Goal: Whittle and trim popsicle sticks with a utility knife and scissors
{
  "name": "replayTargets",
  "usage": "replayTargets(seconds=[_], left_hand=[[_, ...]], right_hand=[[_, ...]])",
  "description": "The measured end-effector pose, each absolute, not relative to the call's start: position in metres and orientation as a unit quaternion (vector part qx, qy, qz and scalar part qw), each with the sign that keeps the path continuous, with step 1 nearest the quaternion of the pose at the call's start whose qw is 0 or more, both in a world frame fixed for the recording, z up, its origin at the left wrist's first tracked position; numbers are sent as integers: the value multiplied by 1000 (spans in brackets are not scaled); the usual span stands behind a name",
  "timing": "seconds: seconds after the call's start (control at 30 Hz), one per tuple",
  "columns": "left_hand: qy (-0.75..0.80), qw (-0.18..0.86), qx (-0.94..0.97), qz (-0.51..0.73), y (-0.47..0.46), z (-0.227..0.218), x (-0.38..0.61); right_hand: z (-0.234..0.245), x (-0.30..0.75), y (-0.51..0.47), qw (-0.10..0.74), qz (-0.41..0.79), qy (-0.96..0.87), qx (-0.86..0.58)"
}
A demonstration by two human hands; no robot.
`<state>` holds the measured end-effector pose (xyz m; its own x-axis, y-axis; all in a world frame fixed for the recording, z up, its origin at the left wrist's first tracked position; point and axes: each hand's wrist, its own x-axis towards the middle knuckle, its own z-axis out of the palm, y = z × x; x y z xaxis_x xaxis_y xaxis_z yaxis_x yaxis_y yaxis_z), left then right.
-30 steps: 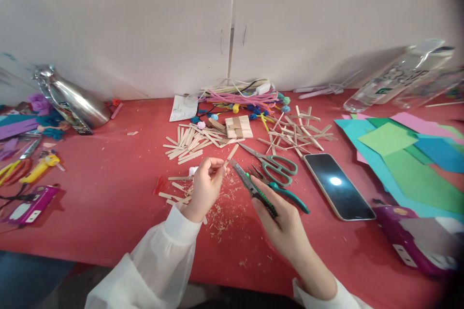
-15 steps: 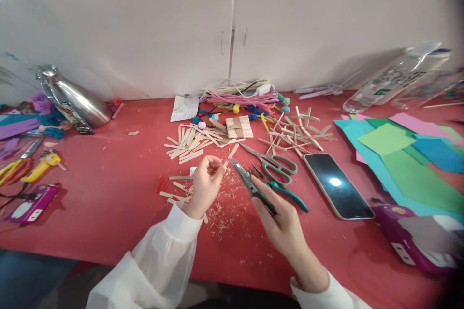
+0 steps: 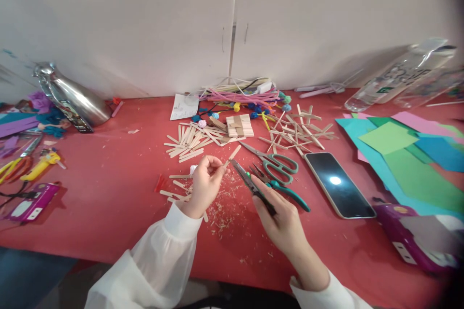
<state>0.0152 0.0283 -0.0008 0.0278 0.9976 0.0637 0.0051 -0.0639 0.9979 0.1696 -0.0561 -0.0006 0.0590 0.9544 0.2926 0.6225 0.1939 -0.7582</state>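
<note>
My left hand pinches a thin wooden craft stick, which points up and to the right from the fingertips. In my right hand is a utility knife, its blade angled up-left with the tip close by the stick; whether they touch I cannot tell. Wood shavings lie scattered on the red table below both hands. Several short sticks rest beside my left wrist, partly hidden by it. Just past the knife lie grey-green scissors and teal-handled pliers.
Loose craft sticks, a bundled stack of sticks and joined stick shapes lie farther back. To the right are a phone, coloured paper and a plastic bottle. A steel jug stands at left.
The knife has rolled slightly in my right hand, and its blade looks darker and more edge-on. My left hand and the stick stay almost in place.
</note>
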Motion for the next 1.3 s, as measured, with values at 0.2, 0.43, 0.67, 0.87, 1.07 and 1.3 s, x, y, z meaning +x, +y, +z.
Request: replayTargets(seconds=[0.2, 0.43, 0.67, 0.87, 1.07, 1.3], left_hand=[[475, 500, 506, 518, 28, -4, 16], [475, 501, 503, 520, 27, -6, 18], [486, 461, 530, 520, 28, -9, 19], [482, 365, 617, 504, 29, -9, 16], [484, 396, 597, 503, 33, -12, 12], [483, 434, 560, 515, 35, -15, 13]], right_hand=[[-1, 169, -55, 419, 236, -636, -603], [-2, 165, -56, 433, 308, -588, -610], [-3, 162, -56, 470, 498, -426, -591], [0, 162, -56, 490, 546, -359, -578], [-6, 163, -59, 470, 337, -528, -621], [-8, 163, -59, 428, 211, -645, -597]])
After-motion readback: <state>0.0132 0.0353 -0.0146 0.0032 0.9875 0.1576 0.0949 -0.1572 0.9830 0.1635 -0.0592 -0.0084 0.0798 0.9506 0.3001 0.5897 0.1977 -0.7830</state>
